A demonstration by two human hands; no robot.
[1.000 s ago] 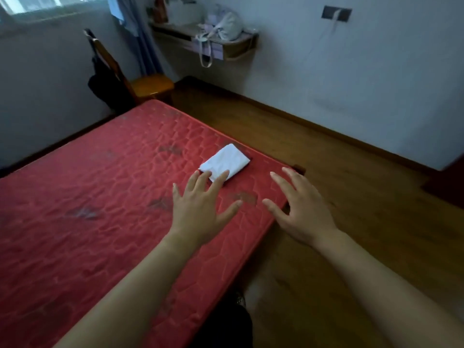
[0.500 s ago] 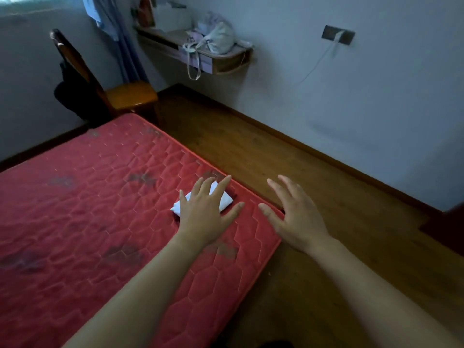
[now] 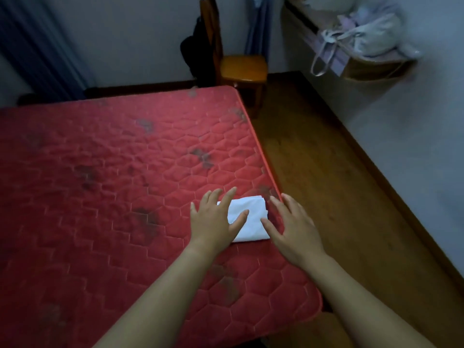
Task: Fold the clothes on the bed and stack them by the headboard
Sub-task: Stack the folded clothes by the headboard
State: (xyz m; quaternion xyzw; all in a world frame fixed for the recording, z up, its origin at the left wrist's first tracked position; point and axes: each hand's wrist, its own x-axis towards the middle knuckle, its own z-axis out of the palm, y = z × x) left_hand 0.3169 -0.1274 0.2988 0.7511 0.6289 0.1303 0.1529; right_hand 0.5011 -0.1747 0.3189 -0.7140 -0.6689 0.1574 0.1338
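A: What is different from one second ago?

B: Then both hands were in the air, short of the folded white cloth (image 3: 248, 217). Half a second ago the left one was covering it. Now the hands stand on the two sides of it. The left hand (image 3: 213, 219) lies with spread fingers over the left part of the cloth. The right hand (image 3: 293, 227) is at its right border, with the thumb beside the near corner.

A: Is the grip closed on it?

B: No. The grip of both hands is released and the fingers are straight. Nothing is pinched yet.

A: What does this mean for the task?

B: The cloth looks already folded into a small rectangle. I think the hands are going to press it flat or to take it up for the stack. It lies on the bed (image 3: 100, 172), close to the right edge and not far from the near corner. I see no headboard here, so I cannot tell how far it must travel.

A: What else is around?

B: At the far side stands a chair (image 3: 241, 66) with a dark garment (image 3: 193, 54) on its back. On the right wall there is a shelf (image 3: 364, 69) carrying a bag (image 3: 369, 38). Nothing stands between the hands and the cloth. Only the floor (image 3: 339, 184) is just beside that edge, so a careless push to the right could drop the cloth.
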